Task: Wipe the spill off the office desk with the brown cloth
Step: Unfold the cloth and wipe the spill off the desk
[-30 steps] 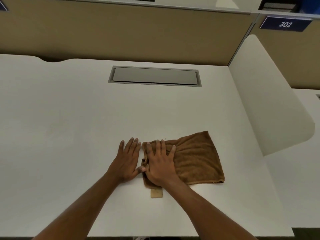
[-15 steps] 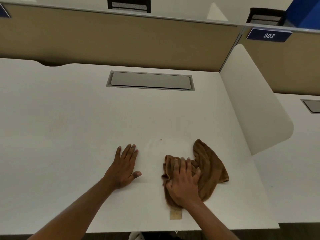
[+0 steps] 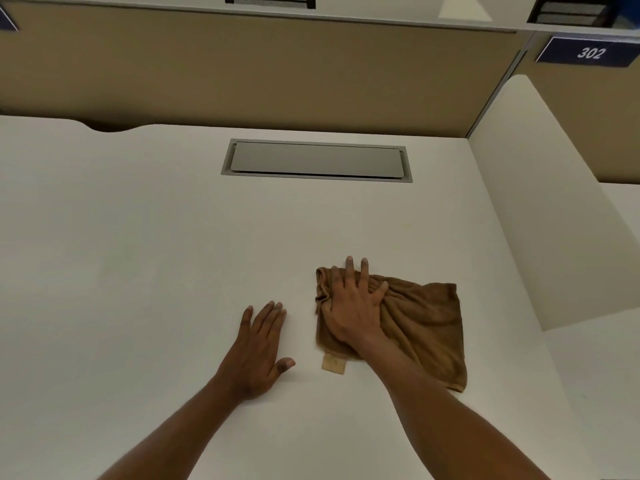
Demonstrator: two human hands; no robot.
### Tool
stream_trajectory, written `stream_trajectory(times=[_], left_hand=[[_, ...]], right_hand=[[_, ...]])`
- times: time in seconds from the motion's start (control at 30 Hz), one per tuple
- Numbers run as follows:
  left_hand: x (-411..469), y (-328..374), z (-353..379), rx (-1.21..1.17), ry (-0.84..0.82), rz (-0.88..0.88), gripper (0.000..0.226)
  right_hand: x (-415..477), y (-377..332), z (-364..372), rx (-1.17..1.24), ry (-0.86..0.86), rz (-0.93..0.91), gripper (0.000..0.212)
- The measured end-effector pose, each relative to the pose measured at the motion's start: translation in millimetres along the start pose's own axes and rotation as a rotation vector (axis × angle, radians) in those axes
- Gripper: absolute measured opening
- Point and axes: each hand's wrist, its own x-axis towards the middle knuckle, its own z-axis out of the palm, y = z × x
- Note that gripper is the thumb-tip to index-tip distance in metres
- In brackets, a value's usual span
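A white office desk fills the cubicle, grey cable hatch at the back. The brown cloth lies right of centre — the right hand presses flat on its bunched left end, fingers spread, likely to drive it over the spill (none visible). The left hand rests flat, empty, just beside it, probably bracing.
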Motion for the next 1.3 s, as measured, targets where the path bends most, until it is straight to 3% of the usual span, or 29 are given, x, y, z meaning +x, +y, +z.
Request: stream_trajectory(times=[0.3, 0.73, 1.13, 1.3], left_hand=[[-0.4, -2.0, -0.3, -0.026, 0.025, 0.015, 0.089], [-1.2, -1.7, 1.3, -0.052, 0.053, 0.001, 0.090], [-4.3, 1.6, -2.3, -0.104, 0.079, -0.021, 0.092], [-5.6, 1.1, -3.6, -0.096, 0.079, -0.021, 0.090]], right_hand=[[-86.9, 16.0, 24.7, -0.052, -0.002, -0.088, 0.067], [-3.3, -21.4, 8.6, 0.008, 0.011, 0.047, 0.070], [-141.0, -6.0, 37.8, -0.041, 0.021, -0.117, 0.076], [-185.7, 33.1, 48.3, -0.060, 0.004, 0.001, 0.077]])
